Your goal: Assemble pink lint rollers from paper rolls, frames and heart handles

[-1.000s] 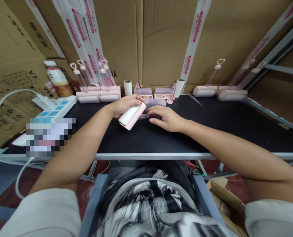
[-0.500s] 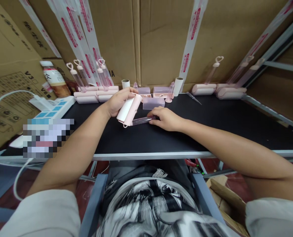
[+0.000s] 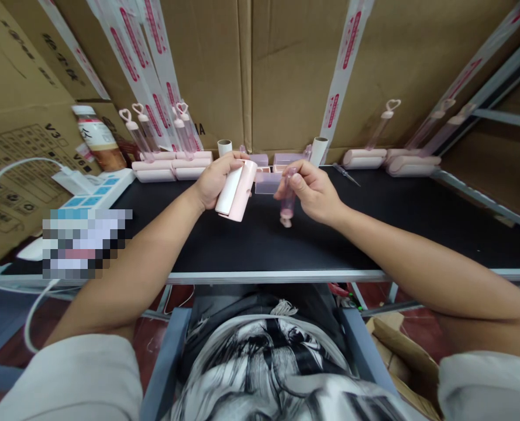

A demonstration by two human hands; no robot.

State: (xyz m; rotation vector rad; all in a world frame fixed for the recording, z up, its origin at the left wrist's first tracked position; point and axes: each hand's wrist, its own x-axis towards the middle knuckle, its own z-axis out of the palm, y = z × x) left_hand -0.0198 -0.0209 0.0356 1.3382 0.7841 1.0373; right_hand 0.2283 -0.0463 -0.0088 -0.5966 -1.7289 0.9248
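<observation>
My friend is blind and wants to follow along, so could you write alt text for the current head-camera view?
Above a black tabletop, the left hand holds a pink and white roller, and the right hand a translucent pink tube. Behind stand more rollers with heart-topped handles, left and right, before cardboard.

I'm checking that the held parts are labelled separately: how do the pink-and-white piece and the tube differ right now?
The pink-and-white piece is opaque, while the tube is see-through. The piece is broad; the tube is slimmer. The piece sits in the left hand, the tube in the right hand. Both have pink coloring.
</observation>
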